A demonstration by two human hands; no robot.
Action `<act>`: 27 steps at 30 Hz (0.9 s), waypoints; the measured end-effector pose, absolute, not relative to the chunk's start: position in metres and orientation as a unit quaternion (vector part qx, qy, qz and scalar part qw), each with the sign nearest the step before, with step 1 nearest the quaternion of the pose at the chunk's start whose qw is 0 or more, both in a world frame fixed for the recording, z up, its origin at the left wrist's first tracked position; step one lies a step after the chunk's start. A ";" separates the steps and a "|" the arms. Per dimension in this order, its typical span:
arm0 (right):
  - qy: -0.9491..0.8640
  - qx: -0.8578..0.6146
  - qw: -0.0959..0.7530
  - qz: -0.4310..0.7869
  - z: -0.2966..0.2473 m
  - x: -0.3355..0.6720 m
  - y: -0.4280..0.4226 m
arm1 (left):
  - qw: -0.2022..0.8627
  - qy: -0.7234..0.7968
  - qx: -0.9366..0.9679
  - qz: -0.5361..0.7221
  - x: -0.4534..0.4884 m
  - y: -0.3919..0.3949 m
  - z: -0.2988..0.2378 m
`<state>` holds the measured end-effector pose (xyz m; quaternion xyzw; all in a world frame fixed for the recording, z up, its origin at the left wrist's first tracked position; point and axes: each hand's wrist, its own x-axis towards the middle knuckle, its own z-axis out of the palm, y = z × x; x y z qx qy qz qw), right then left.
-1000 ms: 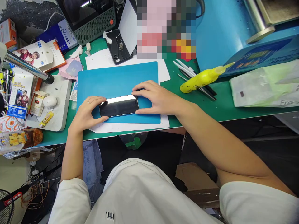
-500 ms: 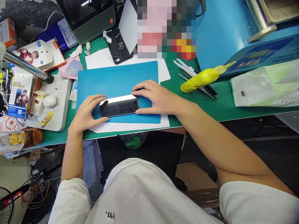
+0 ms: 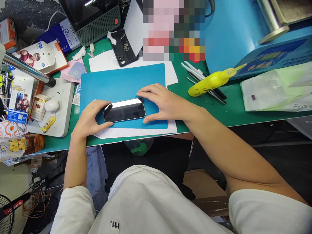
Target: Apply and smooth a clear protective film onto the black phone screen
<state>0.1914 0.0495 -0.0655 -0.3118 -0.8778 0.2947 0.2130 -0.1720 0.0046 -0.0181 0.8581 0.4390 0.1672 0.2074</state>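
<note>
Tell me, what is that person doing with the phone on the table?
A person is holding a dark phone flat on a blue mat. The left hand grips its left end and the right hand grips its right end. A yellow bottle lies on the green table to the right.

right hand (image 3: 168, 103) thumb shifted slightly lower, away from phone (image 3: 124, 110) corner
</note>
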 end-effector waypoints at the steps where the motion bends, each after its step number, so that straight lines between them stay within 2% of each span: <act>1: -0.878 -0.311 0.214 0.293 -0.066 0.191 0.050 | 0.208 0.436 0.859 0.172 -0.172 0.004 -0.018; 11: -0.875 -0.305 0.216 0.307 -0.069 0.194 0.055 | 0.194 0.440 0.861 0.169 -0.172 0.005 -0.018; 19: -0.867 -0.302 0.226 0.325 -0.069 0.195 0.058 | 0.022 0.561 0.800 0.213 -0.187 -0.020 -0.001; 27: -0.865 -0.299 0.241 0.324 -0.069 0.193 0.057 | 0.018 0.614 0.768 0.180 -0.190 -0.033 -0.023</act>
